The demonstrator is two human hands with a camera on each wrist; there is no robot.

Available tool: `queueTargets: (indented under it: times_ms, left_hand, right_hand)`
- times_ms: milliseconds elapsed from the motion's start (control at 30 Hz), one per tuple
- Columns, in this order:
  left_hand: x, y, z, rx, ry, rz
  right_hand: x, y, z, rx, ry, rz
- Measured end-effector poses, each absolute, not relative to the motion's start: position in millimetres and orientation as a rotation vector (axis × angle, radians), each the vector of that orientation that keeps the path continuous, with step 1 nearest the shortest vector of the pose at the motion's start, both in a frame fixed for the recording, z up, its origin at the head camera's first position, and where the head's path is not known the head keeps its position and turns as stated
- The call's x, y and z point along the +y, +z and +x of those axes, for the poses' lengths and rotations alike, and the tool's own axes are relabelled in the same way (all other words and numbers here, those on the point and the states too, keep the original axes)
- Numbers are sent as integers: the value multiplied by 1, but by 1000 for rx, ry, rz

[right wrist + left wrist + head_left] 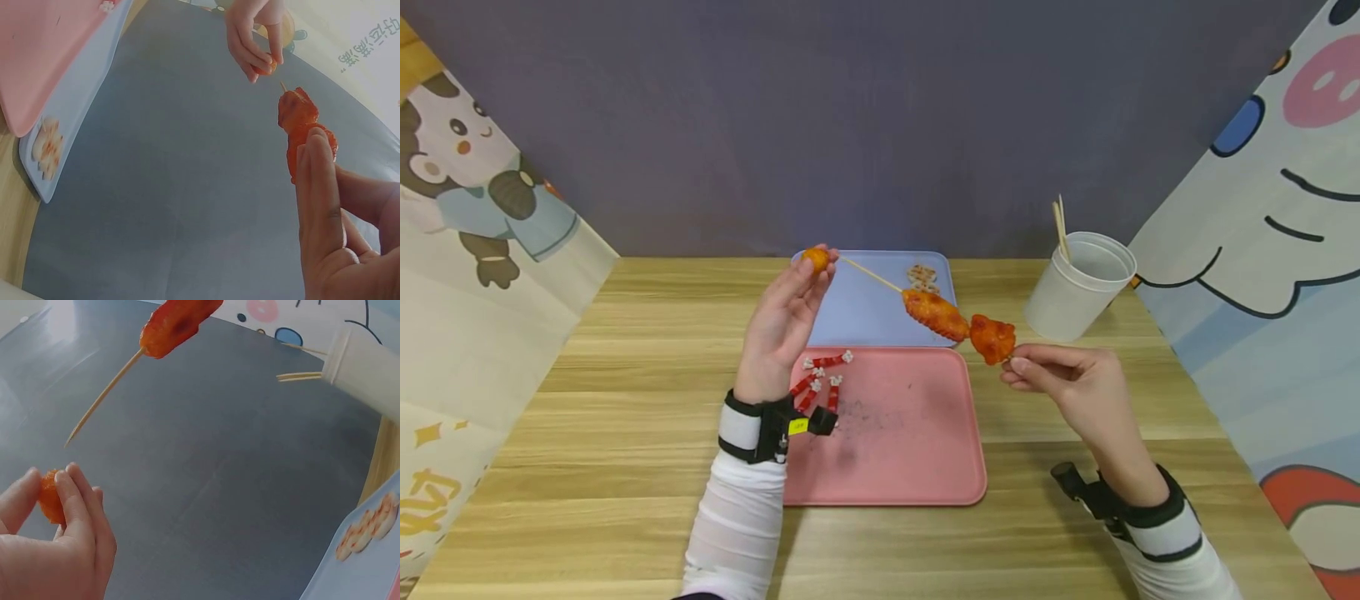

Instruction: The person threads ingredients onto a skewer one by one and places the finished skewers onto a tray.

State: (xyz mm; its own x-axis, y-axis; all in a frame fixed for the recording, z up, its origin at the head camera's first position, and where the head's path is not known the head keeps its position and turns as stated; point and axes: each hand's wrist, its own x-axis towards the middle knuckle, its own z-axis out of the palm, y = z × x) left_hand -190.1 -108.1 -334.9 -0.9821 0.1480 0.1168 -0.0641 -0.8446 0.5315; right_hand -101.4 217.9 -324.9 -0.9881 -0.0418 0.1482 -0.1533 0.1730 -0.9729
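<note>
My left hand [782, 321] pinches a small round orange food piece [51, 497] between thumb and fingertips, raised over the blue tray's left edge. With thumb and fingers, my right hand [1078, 383] grips the lower end of a wooden skewer [872, 276]. Two glazed orange pieces are threaded on it: a long ridged one [936, 314] in the middle and a lumpy one [992, 339] right beside my right fingertips. The skewer's bare pointed end slants toward the left hand. In the left wrist view, a gap shows between that tip and the round piece.
A pink tray [917, 450] lies in front, with several red pieces [829, 361] with white frilled ends at its left. Behind it, a blue tray [857, 312] bears pale browned slices [922, 277]. At the right stands a white tub [1071, 296] holding wooden sticks [1061, 229].
</note>
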Motion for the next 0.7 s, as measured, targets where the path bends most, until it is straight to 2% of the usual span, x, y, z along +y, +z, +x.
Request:
queueTargets:
  times_ms: [700]
  left_hand:
    - [-106,-335,-190,853,2944,222]
  right_hand:
    - [216,-326,-100,-2366,1925,221]
